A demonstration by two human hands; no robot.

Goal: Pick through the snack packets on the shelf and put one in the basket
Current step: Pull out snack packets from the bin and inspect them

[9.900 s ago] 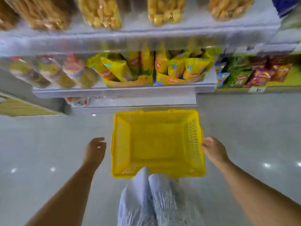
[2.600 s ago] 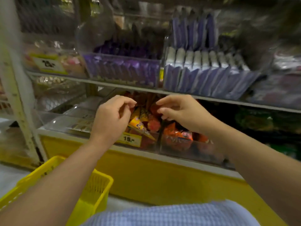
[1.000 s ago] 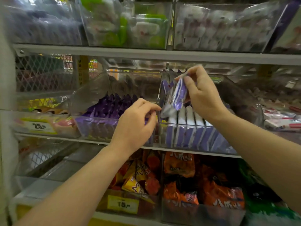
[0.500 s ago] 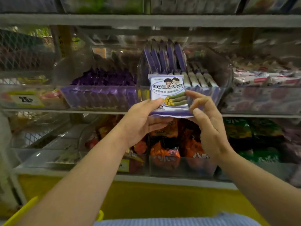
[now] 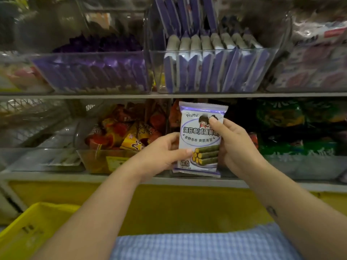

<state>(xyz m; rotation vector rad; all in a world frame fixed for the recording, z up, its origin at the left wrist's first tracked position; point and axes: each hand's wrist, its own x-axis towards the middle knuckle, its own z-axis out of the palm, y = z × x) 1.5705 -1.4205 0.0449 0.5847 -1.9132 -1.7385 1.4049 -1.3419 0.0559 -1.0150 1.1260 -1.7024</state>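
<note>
Down at seven o'clock, nearest the camera, only a corner of the yellow basket shows, well apart from both hands and beside the checked cloth at six. At the centre the snack packet is held upright in the air in front of the lower shelf. The left hand pinches its lower edge with the thumb on the front, and the right hand pinches its other side with the thumb pressed higher up. The fingers behind the wrapper are hidden, so how firm the hold is cannot be told. The wrapper looks glossy, and it could slip out when one hand lets go for the carry. The basket sits low and mostly out of view, so a loose drop toward seven o'clock may hit the rim or land on the floor. Farther off, at nine o'clock of the left hand, the bin of orange packets lies close enough for a swinging wrist to clip it. At twelve, the clear bin of purple packets stands well clear.
</note>
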